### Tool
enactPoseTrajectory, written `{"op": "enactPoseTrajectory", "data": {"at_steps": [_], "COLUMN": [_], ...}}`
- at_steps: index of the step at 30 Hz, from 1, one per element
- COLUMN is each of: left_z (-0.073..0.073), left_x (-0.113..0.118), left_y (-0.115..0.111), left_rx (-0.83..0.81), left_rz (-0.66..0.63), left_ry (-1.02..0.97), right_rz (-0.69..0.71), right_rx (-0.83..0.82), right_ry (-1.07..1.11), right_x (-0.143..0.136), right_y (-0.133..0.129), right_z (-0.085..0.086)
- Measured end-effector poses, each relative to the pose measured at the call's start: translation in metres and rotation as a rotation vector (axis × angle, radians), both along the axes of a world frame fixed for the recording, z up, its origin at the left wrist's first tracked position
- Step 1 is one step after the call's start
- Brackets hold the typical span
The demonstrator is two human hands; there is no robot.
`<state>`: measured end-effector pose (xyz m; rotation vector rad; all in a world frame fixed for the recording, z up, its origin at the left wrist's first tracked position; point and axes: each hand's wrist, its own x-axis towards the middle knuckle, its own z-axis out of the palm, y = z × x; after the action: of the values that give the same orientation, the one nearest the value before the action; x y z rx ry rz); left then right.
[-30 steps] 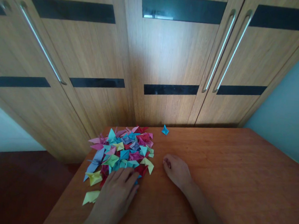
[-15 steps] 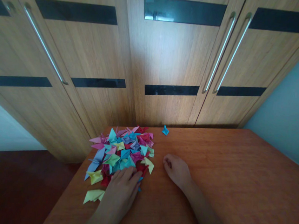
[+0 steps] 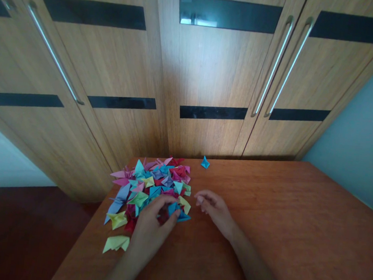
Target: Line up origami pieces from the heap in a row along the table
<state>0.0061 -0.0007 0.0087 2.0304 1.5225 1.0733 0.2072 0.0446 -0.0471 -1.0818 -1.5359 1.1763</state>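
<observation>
A pile of folded paper cranes [image 3: 156, 182] in many colours covers the left part of the table. Over its front right edge, my left hand [image 3: 157, 218] has its thumb and fingers closed around a blue paper crane [image 3: 179, 212]. My right hand [image 3: 215, 208] is just right of the pile, its thumb and index finger curled close together; nothing shows between them. It is apart from the blue crane. A pale yellow-green crane [image 3: 116, 243] lies left of my left wrist, and a yellow one [image 3: 117, 219] sits behind it.
A single small blue paper crane [image 3: 205, 162] stands by the table's back edge. The reddish-brown table [image 3: 283, 228] reaches to the right. Behind it rises a wooden wardrobe [image 3: 213, 72] with long metal handles. A pale wall [image 3: 365, 131] is at the right.
My left hand has lifted a blue crane from the front of the pile. My right hand has moved slightly left toward it, and its fingers have extended somewhat.
</observation>
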Motion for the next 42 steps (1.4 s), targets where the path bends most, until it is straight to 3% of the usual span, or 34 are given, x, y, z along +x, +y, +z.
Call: {"op": "enactPoseTrajectory", "data": {"at_steps": [3,6,10,16,21,35,39,42], "left_z": [-0.005,-0.016,-0.024,-0.023,-0.025,0.005,0.008,0.008], "left_x": [0.011,0.022,0.032,0.032,0.034,0.050,0.061,0.077], "left_y": [0.015,0.025,0.029,0.030,0.033,0.049,0.073,0.104], "left_rx": [-0.034,-0.044,-0.051,-0.106,-0.083,0.008,0.067,0.149], "left_rz": [0.021,0.029,0.001,-0.129,-0.148,-0.378,-0.420,-0.349], "left_ry": [-0.057,-0.098,-0.163,-0.240,-0.249,0.031,0.100,0.276], "right_rz": [0.078,0.082,-0.012,-0.191,-0.186,-0.212,-0.416,-0.506], "right_rx": [-0.034,0.018,0.048,-0.028,-0.074,-0.069,-0.080,-0.083], "right_ry": [0.181,0.215,0.187,0.266,0.325,0.467,0.388,0.203], "right_x": [-0.003,-0.004,-0.002,0.007,0.013,0.030,0.036,0.039], "right_y": [-0.005,-0.006,-0.002,0.005,0.009,0.016,0.025,0.031], "right_z": [0.005,0.007,0.005,-0.002,-0.007,-0.008,-0.018,-0.029]}}
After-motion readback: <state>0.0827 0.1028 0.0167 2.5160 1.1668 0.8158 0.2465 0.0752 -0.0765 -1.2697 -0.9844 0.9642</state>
